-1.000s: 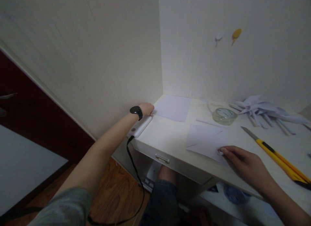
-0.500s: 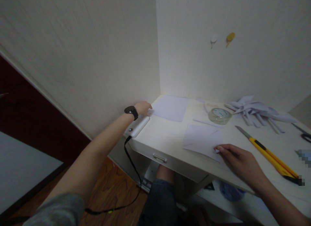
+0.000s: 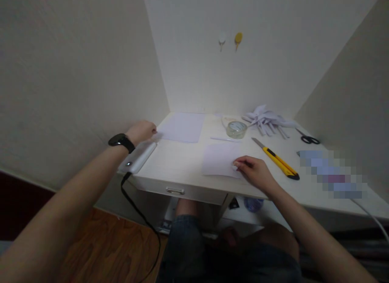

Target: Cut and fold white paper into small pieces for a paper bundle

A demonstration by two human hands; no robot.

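Note:
My left hand (image 3: 144, 131), with a black watch (image 3: 121, 142) on its wrist, is curled closed above the far end of a white box-shaped device (image 3: 140, 158) by the left wall. What its fingertips hold, if anything, cannot be made out. Just right of them lies a white paper sheet (image 3: 184, 127). My right hand (image 3: 253, 169) pinches a small white piece of paper (image 3: 235, 168) at the right edge of a smaller white sheet (image 3: 219, 159). Whether that piece is the sheet's own corner, I cannot tell.
Behind the small sheet sit a roll of clear tape (image 3: 236, 129) and a thin white paper stick (image 3: 225, 139). Paper pinwheels (image 3: 266, 120) are piled at the back. A yellow utility knife (image 3: 279, 161), its blade out, and black scissors (image 3: 309, 139) lie right. A black cable (image 3: 136, 210) hangs left.
The view has swung to the right, showing the scissors and right wall more fully. My left hand stays near the white device, and my right hand keeps its pinch at the small sheet's edge.

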